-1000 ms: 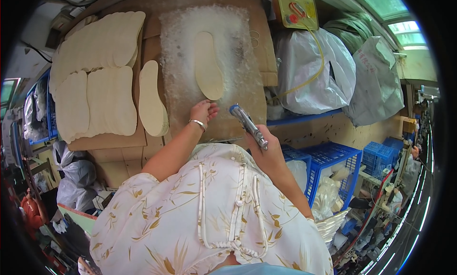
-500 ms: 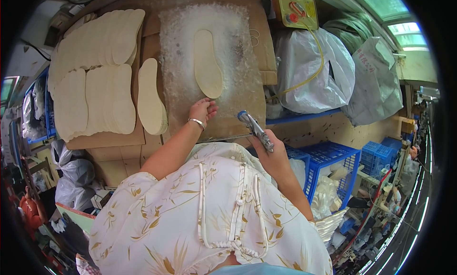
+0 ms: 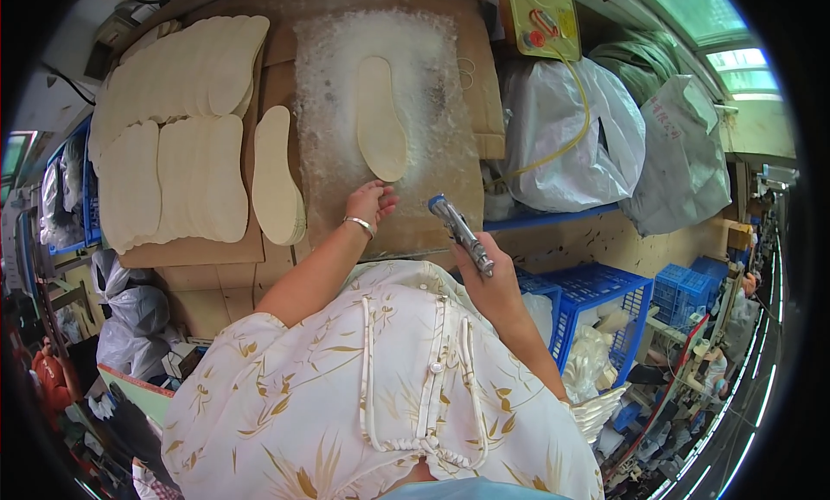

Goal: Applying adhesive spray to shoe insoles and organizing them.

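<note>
your left hand [image 3: 374, 204] is at the heel end of a pale cream insole [image 3: 381, 119], its fingers loosely bent and partly open; whether the fingertips press on the heel edge or pinch it cannot be told from this view. the insole lies flat on a brown board [image 3: 324, 193] crusted with whitish residue, toe end away from you. your right hand [image 3: 486, 262] is wrapped around a silvery spray gun [image 3: 462, 233], fingers closed on it, its blue tip pointing up and to the left, apart from the insole and to the right of its heel.

just left of the board lies a narrow stack of insoles [image 3: 277, 176], and farther left overlapping rows of insoles [image 3: 203, 180] are spread on cardboard [image 3: 194, 256].

as for writing, the grey sack [image 3: 683, 158] on the right carries a line of reddish printed characters, slanted and partly faint. the yellow container [image 3: 553, 43] at the upper right has red and yellow markings too small to make out. between them, a white plastic bag [image 3: 540, 124] sits under a yellowish hose [image 3: 577, 135]. the insoles show no lettering clear enough to read.
</note>
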A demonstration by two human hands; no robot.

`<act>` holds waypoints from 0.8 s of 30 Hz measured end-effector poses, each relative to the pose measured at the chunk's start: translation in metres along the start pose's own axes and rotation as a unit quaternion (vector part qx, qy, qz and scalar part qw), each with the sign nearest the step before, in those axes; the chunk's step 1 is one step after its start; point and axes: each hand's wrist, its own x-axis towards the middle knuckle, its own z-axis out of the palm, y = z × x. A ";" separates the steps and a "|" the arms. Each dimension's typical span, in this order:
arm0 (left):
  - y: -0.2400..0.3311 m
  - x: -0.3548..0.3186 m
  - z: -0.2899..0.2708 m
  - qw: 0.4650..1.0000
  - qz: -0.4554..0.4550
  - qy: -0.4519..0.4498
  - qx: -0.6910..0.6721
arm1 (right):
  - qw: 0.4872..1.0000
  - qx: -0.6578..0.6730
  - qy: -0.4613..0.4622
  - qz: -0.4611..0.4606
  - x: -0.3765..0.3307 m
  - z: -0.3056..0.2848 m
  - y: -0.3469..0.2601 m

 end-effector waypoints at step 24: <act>0.002 -0.003 0.005 1.000 0.000 -0.008 -0.004 | 0.999 0.015 0.028 -0.014 0.073 0.009 -0.027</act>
